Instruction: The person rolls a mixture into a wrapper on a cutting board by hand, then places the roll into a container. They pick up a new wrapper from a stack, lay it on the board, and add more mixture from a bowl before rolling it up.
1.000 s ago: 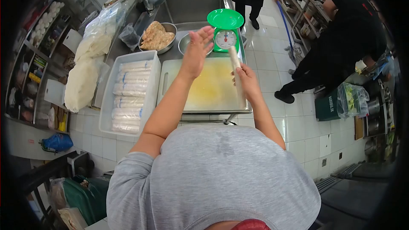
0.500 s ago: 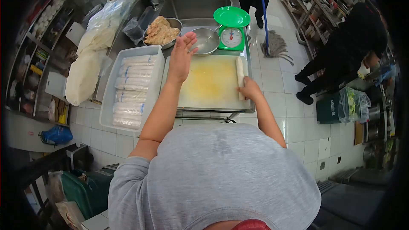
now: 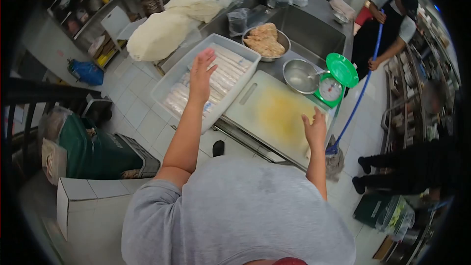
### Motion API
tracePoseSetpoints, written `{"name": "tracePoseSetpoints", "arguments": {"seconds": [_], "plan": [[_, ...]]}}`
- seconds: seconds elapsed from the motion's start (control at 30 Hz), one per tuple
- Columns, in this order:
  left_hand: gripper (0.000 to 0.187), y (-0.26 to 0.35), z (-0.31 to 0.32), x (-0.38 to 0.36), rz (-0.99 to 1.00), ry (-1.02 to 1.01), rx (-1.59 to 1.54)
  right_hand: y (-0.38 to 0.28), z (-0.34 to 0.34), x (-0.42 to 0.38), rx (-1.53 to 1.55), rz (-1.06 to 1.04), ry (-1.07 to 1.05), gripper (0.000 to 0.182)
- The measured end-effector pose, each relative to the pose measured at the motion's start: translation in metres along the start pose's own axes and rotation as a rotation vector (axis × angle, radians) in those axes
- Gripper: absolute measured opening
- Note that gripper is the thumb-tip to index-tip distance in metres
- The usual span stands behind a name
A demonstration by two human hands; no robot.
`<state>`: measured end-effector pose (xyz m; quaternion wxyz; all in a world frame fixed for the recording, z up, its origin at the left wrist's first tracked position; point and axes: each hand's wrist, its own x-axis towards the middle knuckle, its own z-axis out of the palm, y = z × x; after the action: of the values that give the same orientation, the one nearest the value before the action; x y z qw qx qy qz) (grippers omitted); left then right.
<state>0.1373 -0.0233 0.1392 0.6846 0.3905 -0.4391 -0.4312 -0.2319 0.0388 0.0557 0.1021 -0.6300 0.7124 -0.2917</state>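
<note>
blue-printed wrapped rolls [image 3: 223, 71] under left hand [image 3: 201, 76], print unreadable, right hand [image 3: 315, 126] open

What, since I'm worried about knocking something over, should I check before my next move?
1. Left hand empty: ok, open and raised over the plastic tub.
2. Right hand clear of the kitchen scale: ok, a gap shows.
3. Cutting board clean: not ok, yellow patch in the middle.
4. Metal bowl beside the scale upright: ok.
5. Scale reading: cannot tell, dial too small to read.
</note>
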Motion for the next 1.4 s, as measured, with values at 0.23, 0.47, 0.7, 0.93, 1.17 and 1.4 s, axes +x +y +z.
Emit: {"name": "tracePoseSetpoints", "arguments": {"seconds": [0.23, 0.47, 0.7, 0.93, 1.17, 1.4], "plan": [[0.063, 0.024, -0.092, -0.021, 0.021, 0.325, 0.079, -0.130, 0.056, 0.046, 0.329, -0.404, -0.156, 0.055], [0.056, 0.039, -0.143, -0.019, 0.119, 0.417, 0.244, -0.234, 0.134, 0.079, 0.015, -0.947, -0.476, 0.076], [0.046, 0.063, -0.182, 0.047, 0.322, 0.606, 0.610, -0.272, 0.156, 0.108, -0.506, -1.199, -0.774, 0.101], [0.027, 0.057, -0.192, 0.083, 0.204, 0.674, 0.560, -0.359, 0.156, 0.156, 0.410, -0.992, -0.469, 0.049], [0.014, 0.055, -0.159, 0.053, 0.160, 0.583, 0.357, -0.449, 0.191, 0.189, 0.299, -0.791, -0.090, 0.064], [0.031, 0.053, -0.179, 0.047, 0.033, 0.535, -0.301, -0.454, 0.205, 0.213, 0.294, -0.781, -0.029, 0.059]]}}
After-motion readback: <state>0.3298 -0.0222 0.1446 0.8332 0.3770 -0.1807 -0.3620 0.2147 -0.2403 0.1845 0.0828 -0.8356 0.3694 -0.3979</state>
